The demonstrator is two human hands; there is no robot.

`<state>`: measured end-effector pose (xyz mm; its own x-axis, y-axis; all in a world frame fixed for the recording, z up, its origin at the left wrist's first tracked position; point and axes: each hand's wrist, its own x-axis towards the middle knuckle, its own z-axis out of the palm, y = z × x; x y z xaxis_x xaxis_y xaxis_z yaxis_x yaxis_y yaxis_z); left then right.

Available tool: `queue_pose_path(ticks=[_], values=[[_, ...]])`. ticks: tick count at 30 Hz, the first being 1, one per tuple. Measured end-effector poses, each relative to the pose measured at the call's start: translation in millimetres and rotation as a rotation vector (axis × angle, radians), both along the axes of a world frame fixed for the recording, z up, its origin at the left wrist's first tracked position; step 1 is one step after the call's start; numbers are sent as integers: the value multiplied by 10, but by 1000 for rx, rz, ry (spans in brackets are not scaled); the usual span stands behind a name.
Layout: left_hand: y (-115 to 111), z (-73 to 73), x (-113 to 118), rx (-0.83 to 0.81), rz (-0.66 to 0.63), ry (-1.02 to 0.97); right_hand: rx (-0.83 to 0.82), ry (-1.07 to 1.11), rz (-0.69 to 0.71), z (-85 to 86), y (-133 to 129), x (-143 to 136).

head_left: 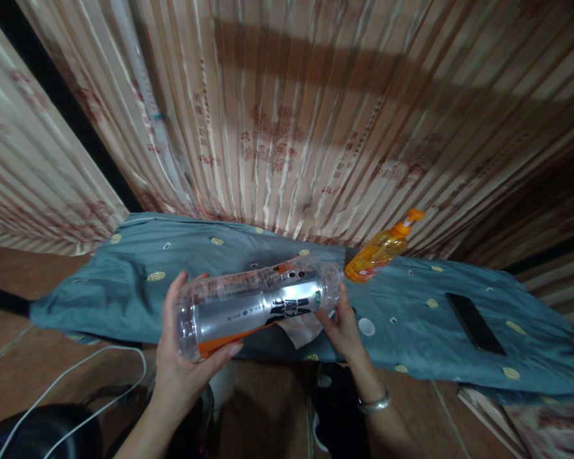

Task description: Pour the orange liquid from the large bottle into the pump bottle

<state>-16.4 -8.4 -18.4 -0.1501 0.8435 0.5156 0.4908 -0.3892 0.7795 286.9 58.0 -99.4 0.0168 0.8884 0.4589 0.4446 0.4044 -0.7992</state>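
Leftmost, left hand (182,373) curls round left end of one clear bottle (258,307), thumb along near side. Bottle sits above blue-green cloth (172,255), long axis sideways, right end slightly higher; right hand (344,328) pinches that end, forearm slanting up-left. Rightward: one white disc (366,327), one pump bottle (377,253), one phone (476,324).
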Motion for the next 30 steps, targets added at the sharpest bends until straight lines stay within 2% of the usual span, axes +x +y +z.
queue_pose_path(ticks=[5, 8, 11, 14, 19, 22, 26, 30], values=[[-25, -9, 18, -18, -29, -14, -22, -1, -3, 28, -10, -9], [-46, 8, 67, -36, 12, -34, -26, 0, -9, 26, -12, -2], [-49, 11, 67, -15, 44, 70, -25, -5, -7, 13, -8, 3], [-32, -14, -7, 30, -8, 203, -28, -12, -25, 4, -3, 0], [-23, -46, -89, 35, -58, 239, -37, -2, -19, 10, 0, -8], [-56, -21, -26, -15, -35, 178, -41, -6, -26, 12, -1, -4], [-106, 56, 97, -122, 38, -41, -41, -16, -33, 20, -4, 2], [-109, 113, 125, -134, 36, -148, -34, -21, -17, 37, -10, -1]])
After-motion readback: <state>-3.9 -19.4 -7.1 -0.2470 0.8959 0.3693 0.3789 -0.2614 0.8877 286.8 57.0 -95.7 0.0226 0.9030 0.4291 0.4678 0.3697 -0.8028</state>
